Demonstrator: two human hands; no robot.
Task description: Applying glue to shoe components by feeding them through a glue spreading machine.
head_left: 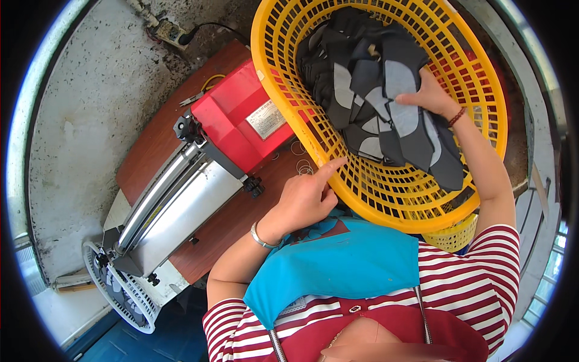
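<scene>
A large yellow plastic basket (269,90) stands in front of me, tilted in view. Inside lies a heap of flat, dark grey cut pieces with light grey patches (353,78), seemingly fabric or leather. My right hand (435,96) reaches in over the right side and grips some of these pieces, its thumb on top and its fingers mostly hidden behind them. At the basket's near left rim is my left hand (304,199), with the index finger laid across the edge and the thumb against the outside; the other fingers are curled.
Left of the basket, a red machine (232,114) with long metal rollers (160,193) sits on a brown wooden table (145,151). A white basket (123,289) with similar pieces is at its lower end. Wire rings (304,168) lie beside the yellow basket. A socket (172,33) with a cord is on the wall.
</scene>
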